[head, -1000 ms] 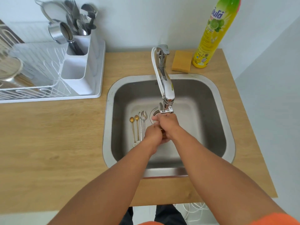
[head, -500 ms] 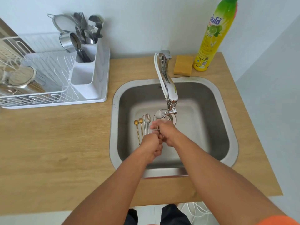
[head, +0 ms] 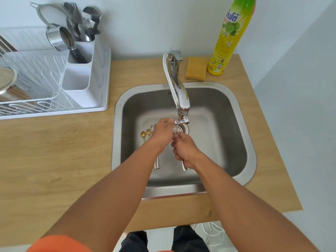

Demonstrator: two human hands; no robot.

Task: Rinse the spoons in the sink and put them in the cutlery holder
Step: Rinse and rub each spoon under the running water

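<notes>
My right hand (head: 184, 149) is curled around the handle of a silver metal spoon (head: 184, 165); the end of the handle comes out below my fist, and the bowl of the spoon is blurred near the water, just under the chrome tap (head: 179, 91). My left hand (head: 162, 132) is at the tip of the tap, with its fingers bent at the small lever there; I cannot tell if it holds the lever or the spoon's bowl, because this part is blurred. Both hands are over the square steel sink (head: 241, 113), near the round drain strainer (head: 182, 128).

On the sink floor, left of my left hand, lie two small gold teaspoons (head: 145, 134) side by side, and next to them are longer silver spoons (head: 157, 163), whose handles show below my left wrist.

The white plastic cutlery holder (head: 82, 77) stands on the white dish rack (head: 54, 99) at the far left of the wooden desk (head: 54, 151), well apart from the sink. Its back compartment holds several metal utensils (head: 80, 20); the front compartment looks empty. A steel cup (head: 60, 38) leans at the holder.

Behind the sink lies a yellow sponge (head: 196, 68), and just beside it stands a tall yellow-green dish soap bottle (head: 229, 37).
</notes>
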